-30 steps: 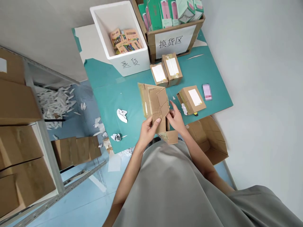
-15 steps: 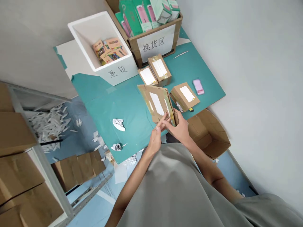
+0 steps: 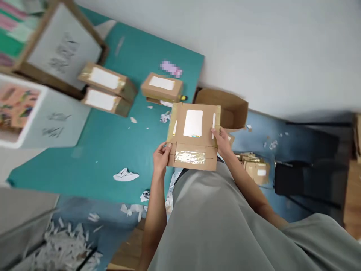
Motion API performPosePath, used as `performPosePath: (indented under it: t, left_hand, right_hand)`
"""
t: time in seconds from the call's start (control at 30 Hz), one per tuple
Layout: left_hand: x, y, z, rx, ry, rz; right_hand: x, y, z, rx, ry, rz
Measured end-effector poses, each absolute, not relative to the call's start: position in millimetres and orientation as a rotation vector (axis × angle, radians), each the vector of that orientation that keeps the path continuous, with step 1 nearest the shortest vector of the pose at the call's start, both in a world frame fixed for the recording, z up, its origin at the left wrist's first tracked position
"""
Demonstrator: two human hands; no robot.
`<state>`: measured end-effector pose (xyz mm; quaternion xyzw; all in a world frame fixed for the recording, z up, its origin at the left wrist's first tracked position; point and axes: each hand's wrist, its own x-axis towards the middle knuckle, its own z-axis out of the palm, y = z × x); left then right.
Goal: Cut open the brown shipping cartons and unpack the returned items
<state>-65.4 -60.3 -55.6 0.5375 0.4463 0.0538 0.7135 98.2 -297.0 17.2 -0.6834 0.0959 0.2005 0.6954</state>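
A flattened cardboard box (image 3: 194, 145) is held out in front of my body, its labelled face turned up. A white label sits at its middle, narrow white strips lie near both sides, and shiny tape crosses the lower flap. My left hand (image 3: 161, 156) pinches its lower left edge. On the right edge, my right hand (image 3: 221, 141) grips with the thumb on top. Just beyond the cardboard stands a small closed carton (image 3: 163, 87) with a white label, and crumpled paper (image 3: 165, 117) lies beside it.
Two labelled cartons (image 3: 103, 90) stand together on the green table (image 3: 113, 139). A white foam box (image 3: 60, 124) and a large cardboard box (image 3: 93, 37) are at left. An open cardboard box (image 3: 235, 109) is past the table's edge. Paper scraps (image 3: 67, 244) and flattened cartons (image 3: 255, 167) lie on the floor.
My view has swung to the right. The flattened box, edge-on and tilted before, is now spread face-up, and my hands have moved apart to its opposite sides.
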Motion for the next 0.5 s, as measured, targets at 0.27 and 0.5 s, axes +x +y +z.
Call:
performPosePath:
  t: [0.27,0.5]
  left_hand:
    - [-15,-127,-78,1.384,0.602,-0.385]
    - [53,-261,-80,1.707,0.356,-0.668]
  right_hand:
    - [58,-435,-52,-1.657,0.712,0.267]
    - [53,-578,-64,-1.769,0.881,0.196]
